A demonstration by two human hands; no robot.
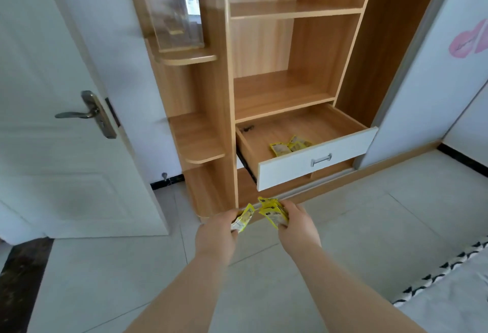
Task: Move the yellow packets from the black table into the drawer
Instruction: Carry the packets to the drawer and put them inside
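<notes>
L grip holds pkt, R grip holds pkt bunch, open drawer contains pkts

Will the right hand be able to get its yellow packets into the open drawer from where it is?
Probably yes. The drawer is pulled out and uncovered, and nothing stands between it and the right hand. It only needs to lift its packets over the white front.

My left hand pinches one yellow packet, and my right hand grips a small bunch of packets, both low over the tiled floor. Ahead, the white-fronted drawer of the wooden wardrobe stands pulled out, with loose packets lying near its front.
</notes>
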